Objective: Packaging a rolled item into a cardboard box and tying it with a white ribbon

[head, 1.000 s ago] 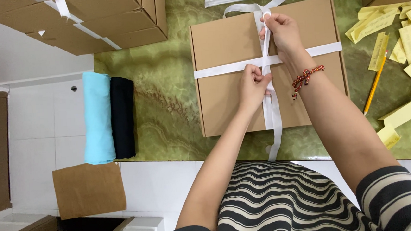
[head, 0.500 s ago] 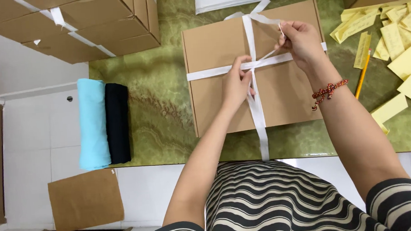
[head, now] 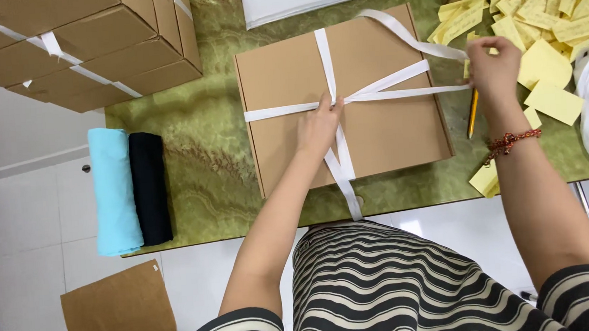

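A green marbled table (head: 211,157) carries a flat cardboard box (head: 389,131), lid closed, contents hidden. White ribbon (head: 327,63) crosses over it. My left hand (head: 318,126) presses fingertips on the crossing, pinning it. My right hand (head: 494,68), past the box's right edge, pinches the ribbon's end taut. Yellow slips (head: 547,27) lie scattered; a pencil (head: 472,113) is partly covered. Ribboned boxes (head: 78,42) are cut off top left; folded cloths (head: 130,187) lie left.

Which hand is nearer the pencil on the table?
Right. The right hand is just above the pencil, pulling ribbon; the left hand presses the ribbon crossing on the box, farther off.
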